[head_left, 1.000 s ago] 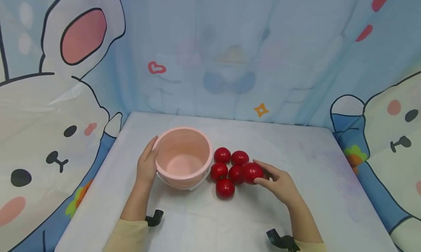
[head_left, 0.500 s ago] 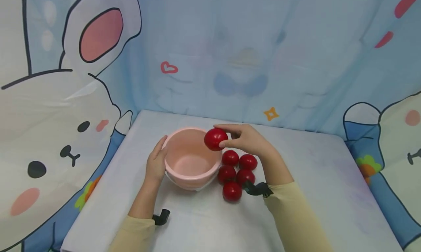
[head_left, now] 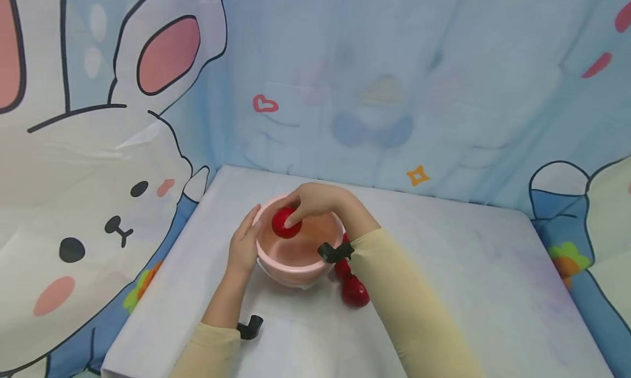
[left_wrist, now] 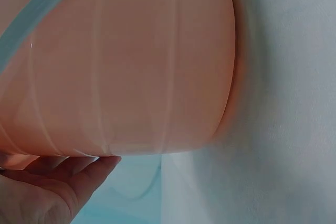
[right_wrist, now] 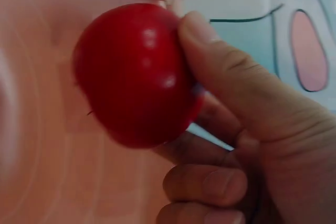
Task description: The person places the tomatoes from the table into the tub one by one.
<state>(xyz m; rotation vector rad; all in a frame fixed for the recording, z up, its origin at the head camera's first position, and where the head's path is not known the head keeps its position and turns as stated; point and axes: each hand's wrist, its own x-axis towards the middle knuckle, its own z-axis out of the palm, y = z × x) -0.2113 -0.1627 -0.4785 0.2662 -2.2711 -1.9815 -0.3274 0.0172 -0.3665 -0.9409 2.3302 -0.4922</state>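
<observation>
A pink bucket (head_left: 291,276) stands upright on the white table, its mouth facing up toward me. My left hand (head_left: 244,246) rests against its left side near the rim; in the left wrist view the fingers (left_wrist: 92,177) lie fairly straight along the outer wall, and the thumb is not visible there. Between thumb and fingers, my right hand (head_left: 317,200) pinches a glossy red apple (head_left: 286,224) over the bucket's opening. The right wrist view shows this apple (right_wrist: 136,77) close up, with a thin dark stem. Other red apples (head_left: 355,291) sit right of the bucket, partly covered by my right forearm.
A pale bucket handle (left_wrist: 42,14) hangs down the outer wall. Black wrist camera mounts (head_left: 250,327) protrude from both sleeves. Behind the white table (head_left: 493,290) hangs a blue curtain (head_left: 305,49) with cartoon animals.
My right hand has lifted an apple from the group and carried it left, over the bucket's mouth. My left hand stays against the bucket. The head view has shifted slightly left.
</observation>
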